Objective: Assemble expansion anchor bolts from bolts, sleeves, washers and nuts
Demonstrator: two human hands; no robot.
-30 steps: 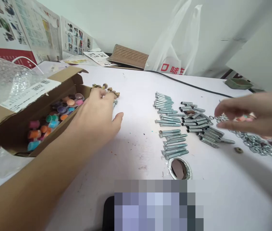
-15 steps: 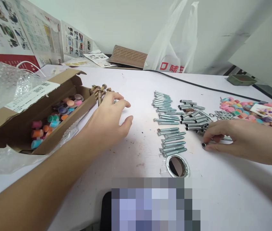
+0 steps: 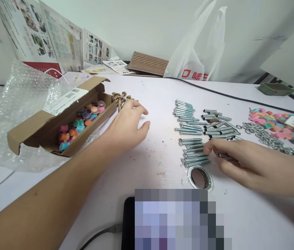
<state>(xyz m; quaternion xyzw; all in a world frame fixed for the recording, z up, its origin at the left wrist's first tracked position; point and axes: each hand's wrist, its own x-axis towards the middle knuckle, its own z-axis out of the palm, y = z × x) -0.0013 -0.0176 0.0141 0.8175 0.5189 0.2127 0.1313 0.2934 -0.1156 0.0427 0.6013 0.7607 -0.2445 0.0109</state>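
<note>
Left hand loosely open, nothing visible in it, beside brass-coloured bolts | silver bolts right of centre, likely stiff, slick; I'd pinch mid-shank | right hand half-curled around metal sleeve, probably light, rigid; I'd grip mid-barrel

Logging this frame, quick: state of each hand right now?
Left hand: open, beside the brass-coloured bolts.
Right hand: closed around a metal tube.

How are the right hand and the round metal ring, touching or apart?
Apart. The head view shows a strip of white table between the right hand and the round metal ring.
</note>
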